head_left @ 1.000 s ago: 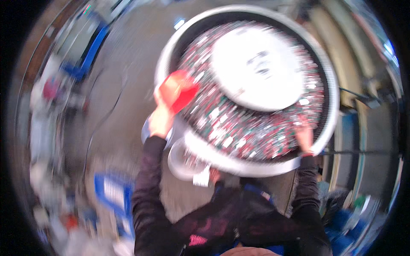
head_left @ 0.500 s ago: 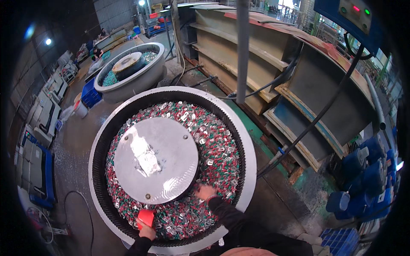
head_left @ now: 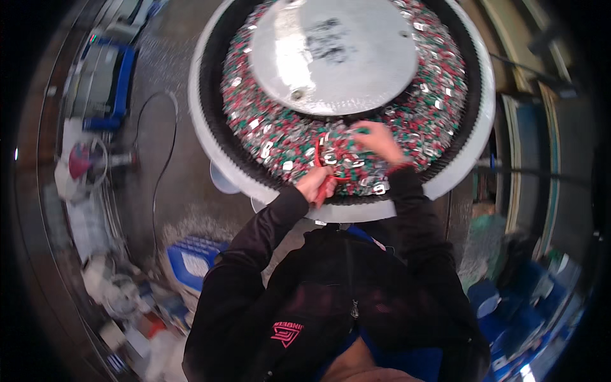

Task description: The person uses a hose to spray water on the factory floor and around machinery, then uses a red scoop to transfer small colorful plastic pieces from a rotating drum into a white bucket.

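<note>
My left hand (head_left: pixel 315 184) is closed around the handle of a red plastic scoop (head_left: pixel 317 153) at the near side of a round tub (head_left: pixel 477 121). The scoop holds silvery metal pieces mixed with small red and green chips, like the pile around it. Just right of the scoop, my right hand (head_left: pixel 380 142) reaches low over the pile with its fingertips toward the scoop. Motion smears those fingers, so whether they grip a piece is unclear. The loose mix of metal pieces and chips (head_left: pixel 439 83) fills the ring around a raised, shiny round cover (head_left: pixel 356 57).
The tub's ribbed dark inner wall surrounds the pile. A blue plastic crate (head_left: pixel 191 261) stands on the floor at left, with a dark hose (head_left: pixel 170 95) beyond it. Blue containers (head_left: pixel 522 305) are at lower right. A blue-edged machine (head_left: pixel 105 83) stands at far left.
The view has tipped down and nearer the tub. The scoop, raised before, now lies in the pile and holds pieces. My right hand has come closer to it.
</note>
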A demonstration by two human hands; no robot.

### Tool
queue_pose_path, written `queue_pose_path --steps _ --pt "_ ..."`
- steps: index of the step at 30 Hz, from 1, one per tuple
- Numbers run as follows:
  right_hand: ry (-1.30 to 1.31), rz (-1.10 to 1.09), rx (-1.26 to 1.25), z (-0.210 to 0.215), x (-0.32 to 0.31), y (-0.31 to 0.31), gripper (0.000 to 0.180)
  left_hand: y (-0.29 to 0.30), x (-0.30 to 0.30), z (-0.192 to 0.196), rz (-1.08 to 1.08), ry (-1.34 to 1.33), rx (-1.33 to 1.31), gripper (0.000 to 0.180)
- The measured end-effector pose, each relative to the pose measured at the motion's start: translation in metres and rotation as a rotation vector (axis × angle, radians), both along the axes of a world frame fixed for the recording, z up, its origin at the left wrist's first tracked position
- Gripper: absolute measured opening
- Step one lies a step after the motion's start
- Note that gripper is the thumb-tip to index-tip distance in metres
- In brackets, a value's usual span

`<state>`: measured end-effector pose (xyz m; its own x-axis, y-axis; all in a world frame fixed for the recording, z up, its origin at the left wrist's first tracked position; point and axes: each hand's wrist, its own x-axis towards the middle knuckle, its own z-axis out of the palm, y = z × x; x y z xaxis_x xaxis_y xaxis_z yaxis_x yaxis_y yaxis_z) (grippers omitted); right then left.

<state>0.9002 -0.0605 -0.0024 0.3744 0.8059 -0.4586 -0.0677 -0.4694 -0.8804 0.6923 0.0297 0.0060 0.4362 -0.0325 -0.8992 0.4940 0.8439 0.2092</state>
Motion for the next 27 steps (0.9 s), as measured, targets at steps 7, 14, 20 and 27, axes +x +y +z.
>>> queue_pose_path --steps 7,14,20,27 --pt "-0.681 -0.059 -0.119 0.008 0.044 -0.063 0.059 0.002 -0.041 0.058 0.177 -0.145 0.033 0.008" --pt "-0.601 -0.159 -0.19 0.001 0.031 -0.08 0.054 -0.003 -0.116 0.116 0.35 -0.323 0.052 0.009" --pt "-0.537 -0.161 -0.027 -0.015 0.003 -0.067 0.051 0.001 -0.212 0.161 0.474 -0.442 0.042 0.009" --pt "-0.323 -0.195 0.107 0.0 -0.034 -0.075 0.047 0.004 -0.327 0.151 0.586 -0.241 0.32 0.01"
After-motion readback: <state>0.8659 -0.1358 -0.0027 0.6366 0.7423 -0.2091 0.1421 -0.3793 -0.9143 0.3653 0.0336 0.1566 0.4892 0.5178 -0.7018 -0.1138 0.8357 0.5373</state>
